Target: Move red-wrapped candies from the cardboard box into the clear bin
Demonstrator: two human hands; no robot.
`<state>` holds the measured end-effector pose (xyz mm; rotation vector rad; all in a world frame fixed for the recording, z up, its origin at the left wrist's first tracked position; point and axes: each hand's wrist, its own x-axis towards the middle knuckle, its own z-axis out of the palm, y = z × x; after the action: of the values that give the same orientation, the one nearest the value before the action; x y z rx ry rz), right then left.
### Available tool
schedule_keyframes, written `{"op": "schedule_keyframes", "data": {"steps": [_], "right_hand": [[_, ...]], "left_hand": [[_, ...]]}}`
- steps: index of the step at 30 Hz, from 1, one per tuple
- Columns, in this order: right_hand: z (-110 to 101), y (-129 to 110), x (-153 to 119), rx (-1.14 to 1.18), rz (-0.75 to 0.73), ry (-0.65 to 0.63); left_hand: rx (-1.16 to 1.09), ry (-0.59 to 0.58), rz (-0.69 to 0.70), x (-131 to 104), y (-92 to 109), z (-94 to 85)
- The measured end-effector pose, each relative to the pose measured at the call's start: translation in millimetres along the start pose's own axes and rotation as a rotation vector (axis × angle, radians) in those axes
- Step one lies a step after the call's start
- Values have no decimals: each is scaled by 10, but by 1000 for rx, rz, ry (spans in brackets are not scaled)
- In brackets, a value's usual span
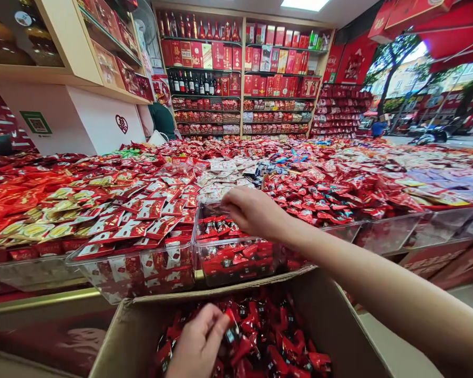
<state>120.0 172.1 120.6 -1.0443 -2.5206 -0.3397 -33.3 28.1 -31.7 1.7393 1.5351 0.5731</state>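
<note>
My left hand (199, 341) is down inside an open cardboard box (345, 315). Between its thumb and fingers is a candy (232, 336) in a red and black wrapper, slightly blurred. Many loose candies (284, 344) of the same look lie in the box below. Above the box, my right hand (254, 212) reaches over a clear plastic bin (242, 241), fingers curled down and closed. Whatever it may hold is hidden behind the hand. Small red and black candies (220, 226) fill part of that bin.
To the left stands a clear bin (130, 257) heaped with red and white packets. White packets (220, 176) lie behind the candy bin, and red ones (303, 189) to its right. Shelves (242, 79) of bottles and boxes line the back. A person in dark green (161, 118) is partly visible there.
</note>
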Motion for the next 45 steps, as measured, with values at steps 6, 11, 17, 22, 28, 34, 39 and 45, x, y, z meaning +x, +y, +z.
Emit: {"op": "schedule_keyframes", "data": {"steps": [6,11,17,22,28,34,39,45], "right_hand": [[208,-788,-946,720,236,-89],[597,-915,-1165,1180,298,-180],[637,-832,-1195,1352,521,-134],[568,-754,-1261,623,-125,232],[248,-766,-1211,162,-443,253],[-190,-288,-535,42,-174,252],[160,179,180,-162,-60,-153],[639,329,382,-182,-194,-322]], "left_hand": [[-404,348,33,-67,394,-241],[-416,338,76,-88,500,-173],[-571,388,-16,-33,435,-127],[-734,328,-155,-2,340,-182],[-946,260,-210,-84,360,-228],[-995,170,-193,-60,330,-276],[-955,162,-281,16,227,-201],[-952,137,-241,47,129,-130]]}}
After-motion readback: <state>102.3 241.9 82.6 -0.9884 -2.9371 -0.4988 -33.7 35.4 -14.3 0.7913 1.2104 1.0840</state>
